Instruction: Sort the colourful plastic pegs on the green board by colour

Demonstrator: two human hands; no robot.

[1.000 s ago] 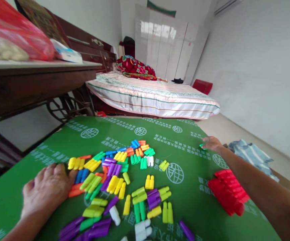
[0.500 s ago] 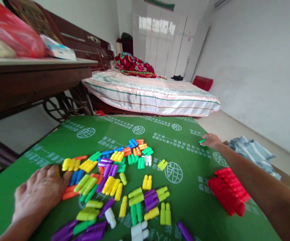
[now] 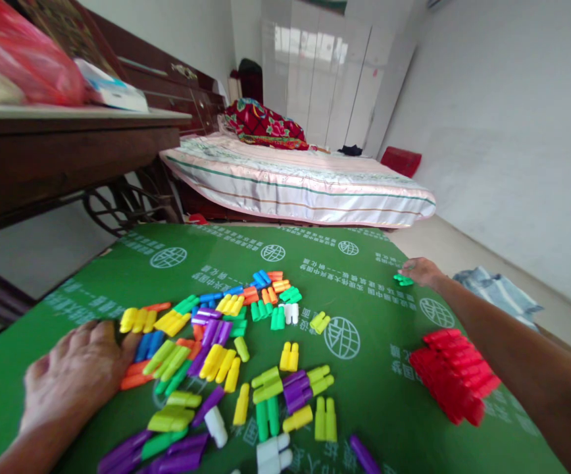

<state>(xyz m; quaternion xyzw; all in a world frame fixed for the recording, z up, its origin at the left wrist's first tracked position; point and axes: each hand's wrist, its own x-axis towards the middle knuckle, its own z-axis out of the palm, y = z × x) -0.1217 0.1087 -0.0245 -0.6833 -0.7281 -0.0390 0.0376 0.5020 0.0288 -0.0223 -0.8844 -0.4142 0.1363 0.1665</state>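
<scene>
My left hand (image 3: 75, 368) lies palm down at the left of the green board (image 3: 374, 309), fingers loosely spread and holding nothing. Its thumb is beside blue bullet-shaped plastic building blocks (image 3: 149, 346), and yellow blocks (image 3: 138, 320) sit just past the fingertips. Far right, my right hand (image 3: 421, 271) is at a green block (image 3: 402, 280) that rests on the board. The fingertips are just behind this block and appear loose from it. Nearer me, under the right forearm's side, red blocks (image 3: 453, 375) form a packed pile.
Several mixed-colour blocks spread over the board's middle and front, among them a purple joined group (image 3: 297, 391) and a white one (image 3: 273, 454). A bed (image 3: 295, 178) stands beyond the board. A wooden table (image 3: 68, 145) is at left; folded cloth (image 3: 497, 293) lies at right.
My right hand has drawn slightly back and up from the green block, which now shows more fully on the board. My left hand stays in nearly the same place.
</scene>
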